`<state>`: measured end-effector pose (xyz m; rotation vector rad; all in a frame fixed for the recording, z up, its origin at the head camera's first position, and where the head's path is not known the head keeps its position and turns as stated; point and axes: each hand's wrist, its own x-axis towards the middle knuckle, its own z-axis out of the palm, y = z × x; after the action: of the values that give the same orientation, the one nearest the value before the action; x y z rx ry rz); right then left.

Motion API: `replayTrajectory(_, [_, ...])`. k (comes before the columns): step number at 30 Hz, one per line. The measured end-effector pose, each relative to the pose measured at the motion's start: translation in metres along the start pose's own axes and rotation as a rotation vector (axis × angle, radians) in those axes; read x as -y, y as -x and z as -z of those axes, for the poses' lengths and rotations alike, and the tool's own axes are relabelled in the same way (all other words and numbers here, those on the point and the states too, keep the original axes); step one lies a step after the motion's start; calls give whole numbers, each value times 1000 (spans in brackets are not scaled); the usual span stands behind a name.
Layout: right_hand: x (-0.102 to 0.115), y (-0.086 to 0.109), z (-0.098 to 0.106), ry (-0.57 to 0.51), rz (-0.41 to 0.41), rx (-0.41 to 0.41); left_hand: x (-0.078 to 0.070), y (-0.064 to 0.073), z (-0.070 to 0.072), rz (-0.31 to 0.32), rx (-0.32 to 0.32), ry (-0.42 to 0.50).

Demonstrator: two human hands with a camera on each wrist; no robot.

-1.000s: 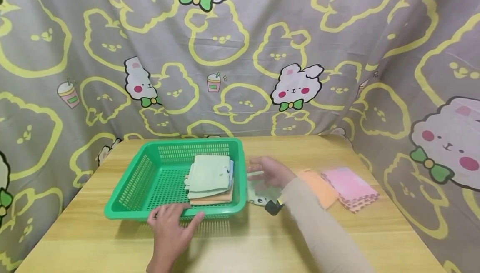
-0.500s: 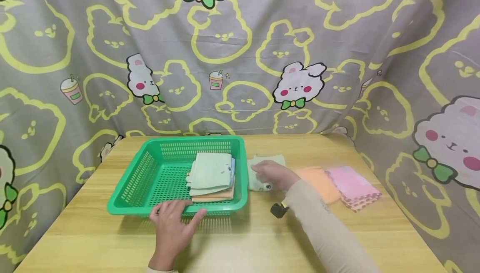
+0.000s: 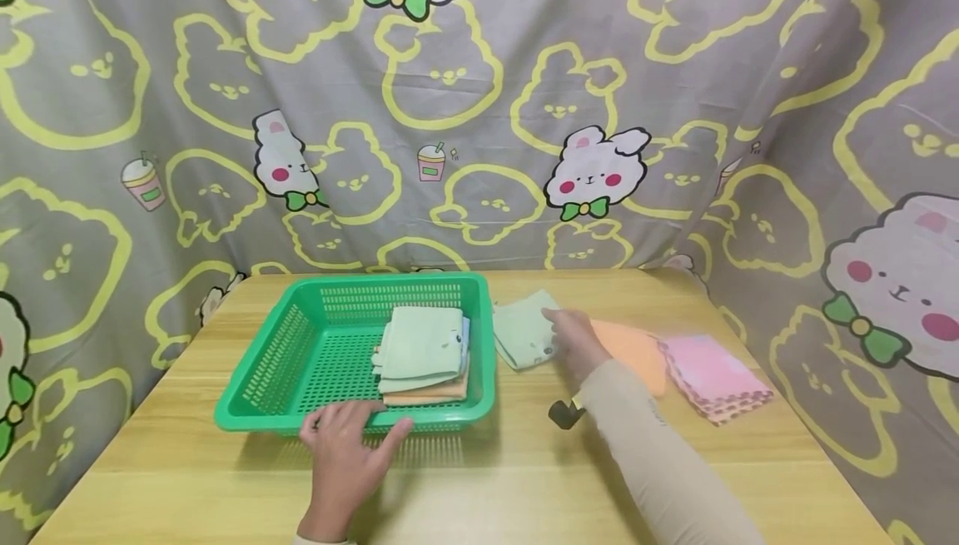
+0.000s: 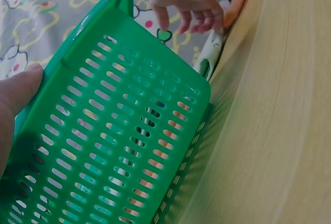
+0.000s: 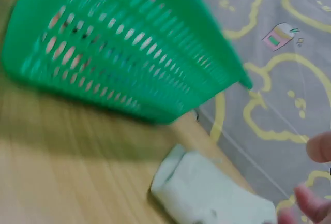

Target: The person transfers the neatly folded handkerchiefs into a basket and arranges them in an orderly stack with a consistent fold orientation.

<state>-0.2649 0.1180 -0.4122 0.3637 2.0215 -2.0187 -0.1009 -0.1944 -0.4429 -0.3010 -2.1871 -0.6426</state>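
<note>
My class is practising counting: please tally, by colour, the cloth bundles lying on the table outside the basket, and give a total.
Pale green bundle: 1
Orange bundle: 1
Pink bundle: 1
Total: 3

A green basket [image 3: 255, 422] stands left of centre on the wooden bench [image 3: 464, 503], a stack of folded cloths [image 3: 423, 345] in its right side. At lower centre, the left hand [image 3: 348, 453] grips its near rim. Right of centre, the right hand [image 3: 578, 344] is at the edge of a pale green cloth [image 3: 520, 333], with orange [image 3: 633, 354] and pink cloths [image 3: 712, 370] farther right.
</note>
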Motion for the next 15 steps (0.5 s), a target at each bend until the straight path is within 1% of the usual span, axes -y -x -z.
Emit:
replayTrajectory(2, [2,5,-1,-65,-54,65,0,0,0,1,-2,-1])
replayTrajectory(3, [3,8,-1,-73,-73,87,0,0,0,0,-2,-1])
replayTrajectory(4, [4,11,-3,-106,-98,104,0,0,0,0,-3,-1])
replayTrajectory(5, [5,14,-4,-137,-127,118,0,0,0,0,-2,-1])
replayTrajectory(6, [6,18,-6,-191,-151,124,0,0,0,0,-2,-1])
replayTrajectory(8, [8,25,-10,-242,-179,113,0,1,0,2,-1,-3])
replayTrajectory(10, [8,30,-13,-317,-185,107,-1,1,0,5,2,-3])
replayTrajectory(12, [7,32,-16,-378,-171,107,-1,1,0,9,7,-4])
replayTrajectory(15, [4,28,-17,-419,-132,120,-2,1,1,13,13,-4])
